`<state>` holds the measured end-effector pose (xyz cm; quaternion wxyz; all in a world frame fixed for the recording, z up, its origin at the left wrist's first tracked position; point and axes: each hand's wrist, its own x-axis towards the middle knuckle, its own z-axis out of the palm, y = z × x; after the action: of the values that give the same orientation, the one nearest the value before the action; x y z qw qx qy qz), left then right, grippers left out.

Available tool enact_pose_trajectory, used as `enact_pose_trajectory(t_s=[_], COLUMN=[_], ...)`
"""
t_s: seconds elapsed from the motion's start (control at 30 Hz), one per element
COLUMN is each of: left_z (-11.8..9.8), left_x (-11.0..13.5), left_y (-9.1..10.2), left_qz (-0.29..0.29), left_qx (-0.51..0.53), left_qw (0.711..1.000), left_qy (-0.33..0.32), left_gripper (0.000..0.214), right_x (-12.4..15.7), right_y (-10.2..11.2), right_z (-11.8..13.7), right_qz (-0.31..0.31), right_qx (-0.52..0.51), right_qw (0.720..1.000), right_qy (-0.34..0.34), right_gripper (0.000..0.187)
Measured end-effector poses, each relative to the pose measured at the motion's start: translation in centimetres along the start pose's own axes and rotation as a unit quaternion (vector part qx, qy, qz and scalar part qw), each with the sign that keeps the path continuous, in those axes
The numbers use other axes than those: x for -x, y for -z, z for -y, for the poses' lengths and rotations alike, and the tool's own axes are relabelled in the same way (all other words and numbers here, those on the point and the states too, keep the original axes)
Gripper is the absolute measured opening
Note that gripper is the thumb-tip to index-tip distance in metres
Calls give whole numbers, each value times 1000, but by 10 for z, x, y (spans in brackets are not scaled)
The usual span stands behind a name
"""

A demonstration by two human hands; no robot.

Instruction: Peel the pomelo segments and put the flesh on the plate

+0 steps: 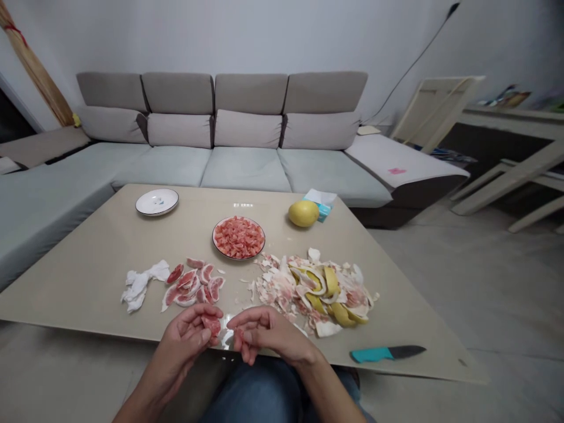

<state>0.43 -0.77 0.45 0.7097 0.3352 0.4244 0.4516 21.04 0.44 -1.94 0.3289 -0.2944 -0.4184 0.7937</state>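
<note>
I'm watching someone seated at the desk [94,258], with a heaped plate [223,253] out in front of them; I'll place everything by that plate. Both hands are up at the near edge of the desk, on the person's side of it. The left hand [189,333] has its thumb and fingers closed on a pink piece [212,324] of fruit flesh. The right hand [268,338], just beside it, pinches a small scrap [238,338] of the same pink; whether that is flesh or skin I can't make out. The two hands are apart.

A good share looks done, I'd say: loose pink flesh [239,236] is piled nearly to the rim of the heaped plate. What seems left are the segments [189,284], lying to the near left of that plate, most with pale skin on them. To its near right spreads a big litter of membrane scraps [277,288] and yellow rind [346,314], which also speaks of plenty done. A whole yellow fruit [304,213] sits uncut to its far right, touching or nearly touching a tissue box [325,210]. A second plate [152,204] stands to its far left, crumpled tissue [137,288] near left, and the knife [374,354] well off to the near right, not in use.
</note>
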Motion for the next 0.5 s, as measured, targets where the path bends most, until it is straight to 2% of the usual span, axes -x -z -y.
enact_pose_trajectory(t_s=[0.1, 0.17, 0.23, 0.33, 0.43, 0.5], left_z=[1, 1, 0, 1, 6, 9], left_x=[-3, -6, -9, -12, -14, -15], left_y=[3, 6, 9, 12, 14, 16], left_qz=[8, 2, -11, -35, -48, -52], left_qx=[-12, -6, 5, 9, 17, 32], left_qw=[1000, 1000, 1000, 999, 998, 997], left_qy=[4, 12, 20, 22, 37, 55], left_gripper=[33, 33, 33, 31, 30, 31], right_x=[-2, -7, -19, -50, -90, -112], right_y=[14, 27, 43, 69, 90, 100], right_z=[7, 17, 31, 55, 76, 86], right_qz=[24, 9, -42, -155, -276, -321], right_qx=[55, 131, 207, 271, 336, 368], right_qw=[998, 991, 977, 948, 889, 856], right_qy=[-25, -26, 1, 69, 142, 169], right_gripper=[39, 38, 36, 25, 23, 29])
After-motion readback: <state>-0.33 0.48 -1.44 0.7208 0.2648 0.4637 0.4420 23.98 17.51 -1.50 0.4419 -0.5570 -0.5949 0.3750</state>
